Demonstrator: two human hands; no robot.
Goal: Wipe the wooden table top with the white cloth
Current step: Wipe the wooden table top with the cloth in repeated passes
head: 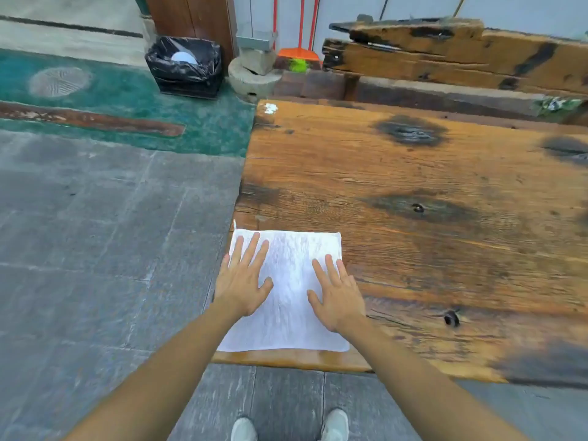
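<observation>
A white cloth (288, 300) lies spread flat on the near left corner of the wooden table top (413, 237). Its left edge reaches the table's left edge. My left hand (243, 278) rests palm down on the cloth's left side, fingers spread and pointing away from me. My right hand (337, 296) presses flat on the cloth's right side, fingers also apart. Neither hand grips the cloth. The table top is orange-brown with dark burnt patches and knots.
A small white smear (271, 108) marks the table's far left corner. A wooden bench (445, 55) stands behind the table. On the floor to the far left are a black-lined bin (184, 66), a stone base (254, 78) and an orange broom (297, 55).
</observation>
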